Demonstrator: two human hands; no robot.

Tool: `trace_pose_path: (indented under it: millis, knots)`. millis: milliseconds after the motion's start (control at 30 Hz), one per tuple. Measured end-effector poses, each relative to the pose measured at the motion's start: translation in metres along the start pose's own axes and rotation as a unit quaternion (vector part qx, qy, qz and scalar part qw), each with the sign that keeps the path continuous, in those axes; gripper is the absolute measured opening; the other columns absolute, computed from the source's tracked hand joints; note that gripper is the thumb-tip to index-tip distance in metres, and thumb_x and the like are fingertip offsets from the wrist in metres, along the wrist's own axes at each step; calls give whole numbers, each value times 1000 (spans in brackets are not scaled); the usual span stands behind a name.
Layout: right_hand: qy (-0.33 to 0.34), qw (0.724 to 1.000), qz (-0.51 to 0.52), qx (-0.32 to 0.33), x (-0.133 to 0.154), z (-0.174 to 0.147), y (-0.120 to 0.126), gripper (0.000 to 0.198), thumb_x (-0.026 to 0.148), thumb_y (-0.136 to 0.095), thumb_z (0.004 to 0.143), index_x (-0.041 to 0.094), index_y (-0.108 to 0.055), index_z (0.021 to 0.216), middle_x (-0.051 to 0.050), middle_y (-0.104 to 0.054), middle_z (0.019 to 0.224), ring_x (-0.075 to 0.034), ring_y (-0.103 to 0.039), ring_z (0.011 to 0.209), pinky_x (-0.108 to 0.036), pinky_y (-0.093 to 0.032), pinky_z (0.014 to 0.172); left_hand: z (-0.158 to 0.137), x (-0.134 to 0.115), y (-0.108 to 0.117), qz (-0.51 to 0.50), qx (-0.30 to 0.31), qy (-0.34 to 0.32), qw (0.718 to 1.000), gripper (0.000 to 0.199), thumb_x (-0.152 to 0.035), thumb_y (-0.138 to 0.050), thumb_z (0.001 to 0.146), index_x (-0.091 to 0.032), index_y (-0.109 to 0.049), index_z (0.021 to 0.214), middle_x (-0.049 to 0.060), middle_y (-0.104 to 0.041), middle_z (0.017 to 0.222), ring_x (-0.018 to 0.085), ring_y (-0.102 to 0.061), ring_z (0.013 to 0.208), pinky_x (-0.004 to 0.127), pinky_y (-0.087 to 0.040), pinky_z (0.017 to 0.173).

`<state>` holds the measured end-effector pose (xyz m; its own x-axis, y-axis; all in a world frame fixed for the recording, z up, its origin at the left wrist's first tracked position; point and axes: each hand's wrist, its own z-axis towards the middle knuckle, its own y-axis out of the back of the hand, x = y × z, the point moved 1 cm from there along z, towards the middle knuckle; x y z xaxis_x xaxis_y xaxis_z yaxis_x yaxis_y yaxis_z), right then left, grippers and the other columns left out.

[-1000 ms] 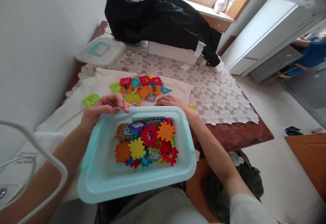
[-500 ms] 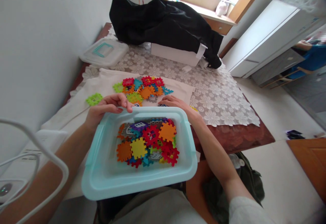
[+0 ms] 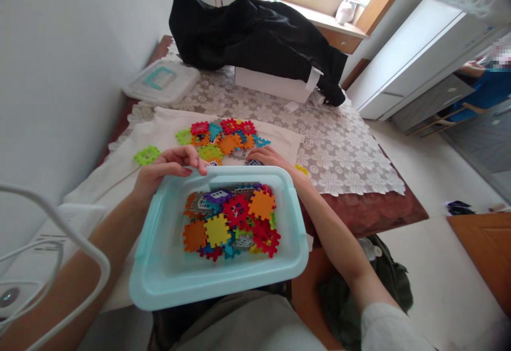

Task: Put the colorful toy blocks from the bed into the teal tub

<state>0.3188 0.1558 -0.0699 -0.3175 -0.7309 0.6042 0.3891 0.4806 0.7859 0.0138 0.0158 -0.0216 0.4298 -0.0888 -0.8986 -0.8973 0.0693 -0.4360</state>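
Note:
A light-blue plastic bin [image 3: 159, 266] is tilted toward me at the table's front edge, with several colourful interlocking toy tiles [image 3: 216, 230] lying inside. My left hand [image 3: 171, 165] grips the bin's far left rim, fingers curled over it. Behind the far right rim, my right hand [image 3: 275, 159] reaches down with its fingers stretched out by a small window-patterned piece [image 3: 254, 163]; the bin hides part of this hand. Beyond the bin, more tiles [image 3: 229, 144] lie heaped on a white cloth [image 3: 167, 122]. A single green tile [image 3: 147, 155] sits left of the heap.
A translucent lid [image 3: 162, 82] lies at the table's back left. Black sheeting [image 3: 255, 34] covers a white box [image 3: 271, 83] at the back. White cables [image 3: 91, 258] loop at my left. A dark bag [image 3: 383, 282] rests at lower right; another person's blue sleeve [image 3: 485, 95] shows far right.
The view has shifted slightly. My right hand's fingers have moved a little to the left, and more of the window-patterned piece beside them shows. My left hand keeps its hold on the bin.

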Motion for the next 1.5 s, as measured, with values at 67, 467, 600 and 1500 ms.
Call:
trace_pose_path:
  millis: [67, 467, 600, 1500]
  knots:
    - [-5, 1000, -7, 0, 4, -1, -1, 33, 33, -69, 111, 28, -72, 144, -10, -70, 157, -29, -61, 148, -55, -47, 134, 0, 0, 0, -1, 2, 2, 1000, 11, -13, -82, 69, -17, -81, 80, 6, -83, 80, 23, -79, 83, 31, -64, 78]
    - [-37, 943, 222, -246, -17, 7, 12, 52, 62, -74, 95, 27, -64, 133, -16, -73, 152, -30, -73, 134, -50, -62, 115, 2, 0, 1, -2, 13, -4, 1000, 12, -12, -82, 71, -16, -82, 81, 7, -85, 81, 23, -80, 86, 30, -63, 81]
    - [29, 923, 299, -240, 7, -2, 25, 71, 85, -53, 99, 33, -50, 147, -17, -66, 161, -34, -67, 148, -59, -61, 118, 3, 1, 3, -10, 28, 3, 1000, 11, -13, -83, 72, -16, -82, 83, 10, -87, 87, 24, -80, 87, 32, -62, 81]
    - [20, 992, -110, -62, -22, 21, -48, 23, 35, -72, 110, 31, -77, 132, -9, -69, 161, -31, -55, 155, -57, -38, 137, 2, -1, -1, -4, 7, -2, 1000, 11, -12, -81, 68, -15, -82, 79, 8, -84, 80, 23, -80, 84, 30, -64, 85]
